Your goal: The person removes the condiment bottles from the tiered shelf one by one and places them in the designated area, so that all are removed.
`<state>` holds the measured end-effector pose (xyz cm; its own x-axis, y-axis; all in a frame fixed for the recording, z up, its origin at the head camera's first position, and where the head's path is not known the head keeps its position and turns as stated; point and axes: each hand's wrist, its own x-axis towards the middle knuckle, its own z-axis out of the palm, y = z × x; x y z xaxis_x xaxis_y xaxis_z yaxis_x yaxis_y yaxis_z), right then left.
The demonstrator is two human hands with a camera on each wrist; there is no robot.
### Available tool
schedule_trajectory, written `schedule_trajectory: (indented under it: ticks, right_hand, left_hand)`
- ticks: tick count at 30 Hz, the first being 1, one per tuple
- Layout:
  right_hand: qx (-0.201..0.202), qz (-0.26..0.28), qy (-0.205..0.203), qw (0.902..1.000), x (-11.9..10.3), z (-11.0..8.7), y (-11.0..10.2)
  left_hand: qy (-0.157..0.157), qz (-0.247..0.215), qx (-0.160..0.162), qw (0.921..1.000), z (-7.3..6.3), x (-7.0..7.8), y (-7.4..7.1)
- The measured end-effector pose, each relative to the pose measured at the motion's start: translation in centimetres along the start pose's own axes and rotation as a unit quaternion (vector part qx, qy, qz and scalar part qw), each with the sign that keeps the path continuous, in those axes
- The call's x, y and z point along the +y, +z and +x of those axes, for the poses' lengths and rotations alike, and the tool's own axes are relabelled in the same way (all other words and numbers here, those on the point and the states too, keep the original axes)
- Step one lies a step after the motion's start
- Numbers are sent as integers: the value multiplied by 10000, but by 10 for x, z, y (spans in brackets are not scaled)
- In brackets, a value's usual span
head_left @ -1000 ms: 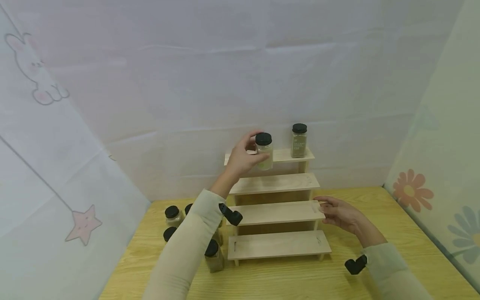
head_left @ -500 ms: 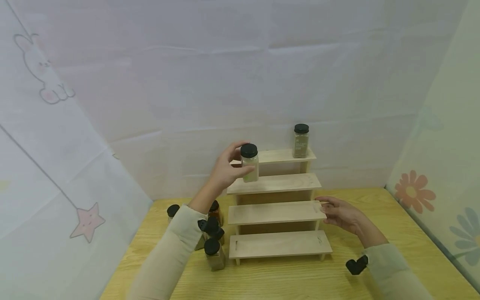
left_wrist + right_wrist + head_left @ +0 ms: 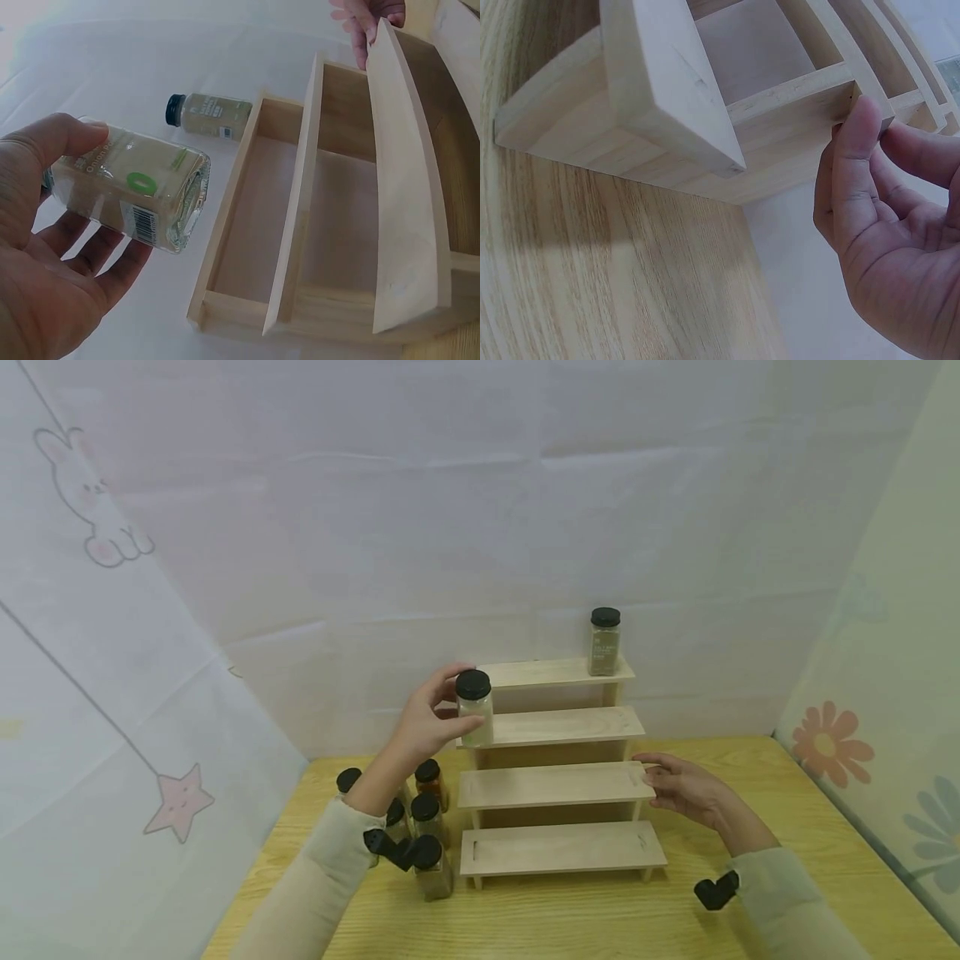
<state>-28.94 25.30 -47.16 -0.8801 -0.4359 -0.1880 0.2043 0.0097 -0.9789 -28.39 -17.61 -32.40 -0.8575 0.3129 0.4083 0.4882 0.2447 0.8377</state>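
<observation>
My left hand [image 3: 426, 724] grips a square glass spice jar [image 3: 476, 710] with a black lid, held upright in the air before the left end of the upper steps. In the left wrist view the jar [image 3: 131, 184] shows an onion label, a green ring and a barcode; pale powder fills it. My right hand [image 3: 688, 789] pinches the right end of the second step from the bottom of a wooden tiered rack [image 3: 562, 850]. The right wrist view has thumb and fingers of that hand [image 3: 889, 180] on the board's corner. Another spice jar [image 3: 604, 643] stands at the top step's right end.
Several black-lidded jars [image 3: 432, 870] stand on the wooden table [image 3: 525, 927] left of the rack, partly hidden behind my left forearm. One of them, a jar with red contents [image 3: 430, 783], stands at the back. A pale cloth wall [image 3: 420, 527] rises behind the rack.
My left hand has moved left and down with the spice jar, away from the top step. The right hand keeps its hold on the rack. More jars now show beside my left forearm.
</observation>
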Motion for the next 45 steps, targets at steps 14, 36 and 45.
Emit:
schedule_trajectory:
  ticks: [14, 36, 45]
  right_hand:
    - [13, 76, 21, 10000, 2, 1, -1]
    - [0, 144, 39, 9999, 2, -1, 1]
    - [31, 111, 25, 9999, 0, -1, 0]
  left_hand:
    - [-186, 196, 43, 9996, -28, -10, -14]
    - [-495, 776, 307, 9953, -85, -27, -40]
    - [-684, 831, 314, 9937, -106, -32, -51]
